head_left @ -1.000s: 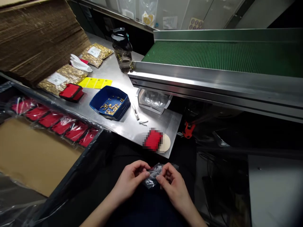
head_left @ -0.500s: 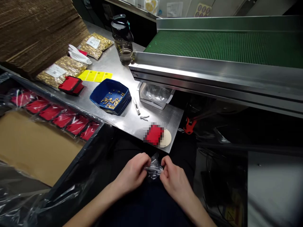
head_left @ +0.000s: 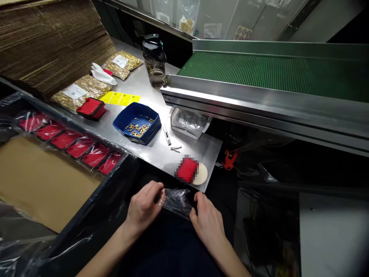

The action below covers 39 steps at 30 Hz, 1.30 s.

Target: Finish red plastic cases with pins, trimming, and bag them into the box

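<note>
Both my hands hold a small clear plastic bag [head_left: 176, 200] stretched flat between them, low over my lap and just below the steel table's front edge [head_left: 161, 154]. My left hand [head_left: 142, 207] pinches its left end, my right hand [head_left: 206, 221] grips its right end. What is inside the bag I cannot make out. A blurred red item with a round beige disc [head_left: 201, 174] lies on the table just above my hands.
A blue tray [head_left: 137, 123] of small gold parts, a thin tool [head_left: 166, 135], a red case [head_left: 90, 107], yellow labels [head_left: 121, 98], bags of gold parts [head_left: 76, 93] and a bottle [head_left: 155, 59] sit on the table. Red pouches in plastic [head_left: 72, 143] line a carton at left. A green conveyor [head_left: 268, 71] runs at right.
My hands have moved apart, pulling the crumpled bag out flat between them; the left hand shifted left and the camera view tilted slightly.
</note>
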Each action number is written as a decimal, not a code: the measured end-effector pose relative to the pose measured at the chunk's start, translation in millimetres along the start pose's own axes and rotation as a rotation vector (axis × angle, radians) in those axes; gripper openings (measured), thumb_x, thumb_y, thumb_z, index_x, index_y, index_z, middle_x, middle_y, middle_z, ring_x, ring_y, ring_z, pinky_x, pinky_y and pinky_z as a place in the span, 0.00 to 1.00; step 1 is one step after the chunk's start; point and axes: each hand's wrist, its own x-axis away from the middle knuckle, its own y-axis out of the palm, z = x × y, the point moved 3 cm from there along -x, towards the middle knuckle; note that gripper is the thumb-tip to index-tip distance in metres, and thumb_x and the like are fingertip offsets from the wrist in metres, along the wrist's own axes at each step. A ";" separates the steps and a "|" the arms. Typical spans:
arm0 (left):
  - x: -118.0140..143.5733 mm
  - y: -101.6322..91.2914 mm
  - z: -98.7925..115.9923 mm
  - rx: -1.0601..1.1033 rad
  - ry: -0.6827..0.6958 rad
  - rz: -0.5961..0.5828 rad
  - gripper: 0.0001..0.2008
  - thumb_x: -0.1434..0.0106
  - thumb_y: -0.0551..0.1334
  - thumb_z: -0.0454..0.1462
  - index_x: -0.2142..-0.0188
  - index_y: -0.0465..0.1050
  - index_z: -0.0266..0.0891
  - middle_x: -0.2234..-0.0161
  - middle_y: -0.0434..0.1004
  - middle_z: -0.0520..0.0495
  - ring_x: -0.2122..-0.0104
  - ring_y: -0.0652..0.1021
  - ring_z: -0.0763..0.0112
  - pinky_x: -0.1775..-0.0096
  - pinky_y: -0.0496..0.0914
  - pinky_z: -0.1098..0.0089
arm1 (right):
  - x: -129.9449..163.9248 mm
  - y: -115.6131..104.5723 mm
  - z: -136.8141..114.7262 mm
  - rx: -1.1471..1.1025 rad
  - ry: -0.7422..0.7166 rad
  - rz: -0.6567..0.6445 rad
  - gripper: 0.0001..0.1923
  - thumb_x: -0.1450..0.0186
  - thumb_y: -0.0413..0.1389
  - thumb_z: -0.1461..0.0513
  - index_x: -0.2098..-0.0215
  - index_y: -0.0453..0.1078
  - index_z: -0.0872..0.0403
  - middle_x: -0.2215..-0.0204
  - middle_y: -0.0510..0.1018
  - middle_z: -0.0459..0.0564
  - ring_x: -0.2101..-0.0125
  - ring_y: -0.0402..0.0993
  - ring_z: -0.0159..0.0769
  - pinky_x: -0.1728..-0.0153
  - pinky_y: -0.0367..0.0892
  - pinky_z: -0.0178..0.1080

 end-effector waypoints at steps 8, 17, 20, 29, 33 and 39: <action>78.2 14.2 -21.9 0.242 -0.391 -0.473 0.07 0.37 0.55 0.30 0.71 0.59 0.42 0.73 0.64 0.55 0.72 0.67 0.70 0.67 0.59 0.71 | -35.3 -9.5 -13.1 -0.706 -0.130 -0.528 0.26 0.56 0.77 0.61 0.59 0.78 0.50 0.62 0.82 0.43 0.62 0.78 0.37 0.60 0.72 0.35; 111.6 0.3 -16.9 0.445 -0.537 -0.507 0.27 0.29 0.54 0.56 0.77 0.61 0.40 0.78 0.62 0.54 0.75 0.63 0.72 0.71 0.55 0.71 | -61.1 74.7 -14.9 -1.392 0.428 -0.106 0.25 0.36 0.60 0.40 0.64 0.70 0.52 0.71 0.78 0.47 0.78 0.72 0.29 0.78 0.71 0.32; 104.2 9.4 -22.5 0.536 -0.730 -0.436 0.34 0.32 0.51 0.64 0.80 0.63 0.40 0.84 0.64 0.53 0.81 0.64 0.72 0.75 0.56 0.71 | -67.9 68.5 -17.5 -1.370 0.424 0.026 0.23 0.36 0.60 0.41 0.66 0.70 0.51 0.75 0.74 0.43 0.79 0.68 0.28 0.80 0.68 0.31; 46.7 24.3 -41.9 0.562 -0.801 -0.302 0.37 0.35 0.49 0.65 0.87 0.63 0.41 0.88 0.68 0.48 0.85 0.68 0.71 0.76 0.61 0.70 | 12.5 -47.0 -30.4 -0.502 -0.343 -0.153 0.09 0.31 0.59 0.57 0.55 0.78 0.48 0.52 0.79 0.50 0.56 0.77 0.42 0.56 0.69 0.38; 25.7 20.4 -23.6 0.448 -0.624 -0.330 0.36 0.30 0.44 0.61 0.84 0.63 0.41 0.86 0.66 0.50 0.83 0.66 0.70 0.76 0.56 0.69 | 39.6 -34.5 -35.4 -0.011 -0.458 -0.354 0.06 0.35 0.58 0.63 0.62 0.77 0.47 0.62 0.79 0.46 0.68 0.75 0.37 0.71 0.61 0.37; 15.1 12.7 2.4 0.107 -0.292 -0.291 0.23 0.26 0.51 0.48 0.76 0.61 0.41 0.76 0.67 0.51 0.74 0.67 0.68 0.67 0.57 0.67 | 24.2 -18.0 -12.1 -0.382 -0.132 -0.187 0.09 0.32 0.56 0.59 0.67 0.78 0.50 0.68 0.79 0.46 0.69 0.76 0.36 0.69 0.65 0.35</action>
